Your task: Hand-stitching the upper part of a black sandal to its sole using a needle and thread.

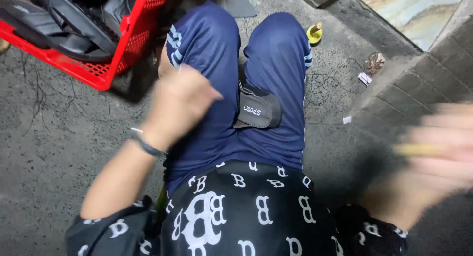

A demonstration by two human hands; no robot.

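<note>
- Looking down at a seated person: black patterned shirt (246, 216) nearest, blue shorts (236, 88) beyond, knees pointing away.
- Left hand (180, 101): motion-blurred, over the left thigh, fingers curled loosely. Holds nothing I can make out; cannot tell if it is closed on anything. Dark wristband (145, 145) on that wrist.
- Right hand (438, 152): heavily blurred, well out to the right, clamped on one thin yellowish stick-like tool (419, 149), long axis roughly horizontal.
- Hands are well apart, one either side of the lap.
- One black shoe part (258, 108) wedged between the thighs, long axis running away from the body. It sits just right of the left hand, far left of the right hand, so the left hand is nearer.
- Floor (59, 152): rough grey concrete.
- Further out: one red plastic crate (133, 44) at upper left, holding dark shoe pieces; count unclear.
- One small yellow bottle (314, 33) beyond the right knee.
- Scraps of litter (374, 64) near the stone step (423, 83) at right.
</note>
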